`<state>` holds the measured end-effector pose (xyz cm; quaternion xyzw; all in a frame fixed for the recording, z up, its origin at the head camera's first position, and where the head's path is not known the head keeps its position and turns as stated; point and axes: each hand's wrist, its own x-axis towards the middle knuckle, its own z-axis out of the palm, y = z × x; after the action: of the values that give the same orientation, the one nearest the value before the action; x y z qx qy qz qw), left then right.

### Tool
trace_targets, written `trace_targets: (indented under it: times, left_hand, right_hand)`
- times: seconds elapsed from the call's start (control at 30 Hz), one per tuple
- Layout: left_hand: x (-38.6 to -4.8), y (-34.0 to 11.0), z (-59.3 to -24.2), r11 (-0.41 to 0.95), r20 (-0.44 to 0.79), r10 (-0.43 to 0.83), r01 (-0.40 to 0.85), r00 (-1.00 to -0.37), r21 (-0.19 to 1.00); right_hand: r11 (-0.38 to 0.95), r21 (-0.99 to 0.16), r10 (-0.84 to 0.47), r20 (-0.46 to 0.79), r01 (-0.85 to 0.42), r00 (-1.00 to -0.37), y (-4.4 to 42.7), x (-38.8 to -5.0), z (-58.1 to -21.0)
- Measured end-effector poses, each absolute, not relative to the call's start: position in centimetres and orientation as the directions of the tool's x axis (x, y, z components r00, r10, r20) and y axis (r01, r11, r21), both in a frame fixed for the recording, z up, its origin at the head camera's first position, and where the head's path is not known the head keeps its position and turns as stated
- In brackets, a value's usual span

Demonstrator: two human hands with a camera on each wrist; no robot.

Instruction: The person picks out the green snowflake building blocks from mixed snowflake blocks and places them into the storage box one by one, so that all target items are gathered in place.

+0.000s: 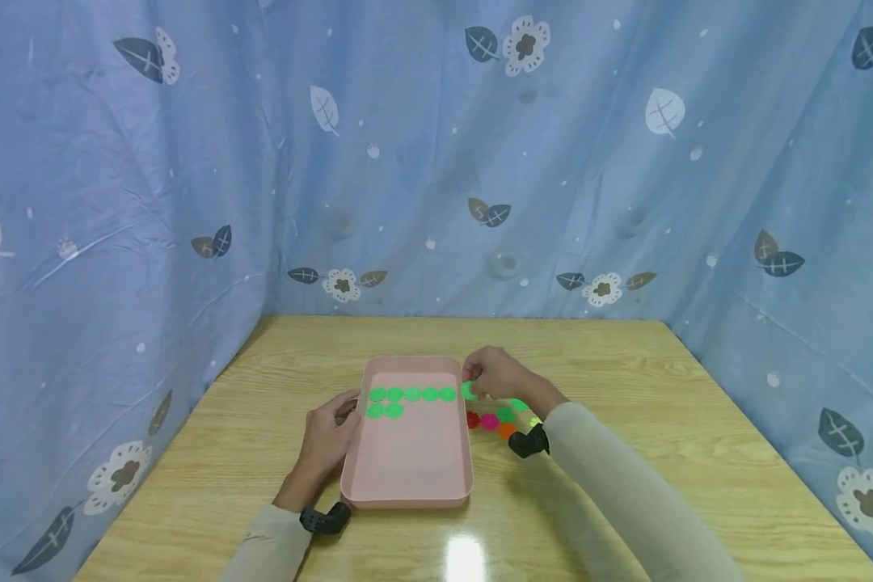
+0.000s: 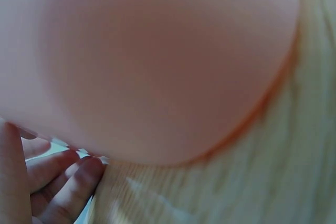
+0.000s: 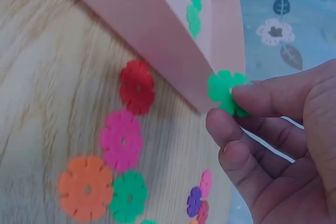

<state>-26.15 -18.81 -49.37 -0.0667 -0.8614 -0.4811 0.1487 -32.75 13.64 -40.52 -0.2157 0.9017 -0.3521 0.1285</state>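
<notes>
A pink rectangular tray [image 1: 415, 465] lies on the wooden table. Across its far part run two rows of green flower-shaped plastic discs [image 1: 412, 394], the second row shorter. My left hand [image 1: 325, 432] holds the tray's left side, thumb and bent fingers at the wall; in the left wrist view the tray's wall hides part of the fingers [image 2: 71, 192]. Just outside the tray's far right side, my right hand [image 1: 498, 374] pinches one green flower-shaped disc [image 3: 223, 90] between thumb and fingertips, near the rim.
Right of the tray lie loose flower discs: a red one [image 3: 137, 87], a pink one [image 3: 122, 140], an orange one [image 3: 86, 188] and a darker green one [image 3: 129, 196]. A purple disc [image 3: 194, 201] lies farther off. Blue patterned curtains [image 1: 422, 162] surround the table [image 1: 589, 347].
</notes>
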Motion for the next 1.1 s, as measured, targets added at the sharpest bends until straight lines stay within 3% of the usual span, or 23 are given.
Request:
trace_targets:
  times: [0.33, 0.77, 1.1]
  left_hand:
    - [-26.3, -18.7, -49.5, 0.514, 0.324, -0.034, 0.261, -0.946, 0.817]
    - [-26.1, -19.1, -49.6, 0.53, 0.325, -0.045, 0.253, -0.945, 0.809]
    - [-26.3, -18.9, -49.4, 0.524, 0.298, -0.043, 0.232, -0.954, 0.819]
  right_hand:
    - [0.629, -0.715, -0.482, -0.05, -0.306, -0.875, 12.2, -32.7, -40.0]
    - [0.563, -0.793, -0.446, -0.053, -0.234, -0.893, 9.5, -32.7, -41.7]
    - [0.543, -0.8, -0.41, 0.013, -0.256, -0.912, 6.9, -32.1, -42.9]
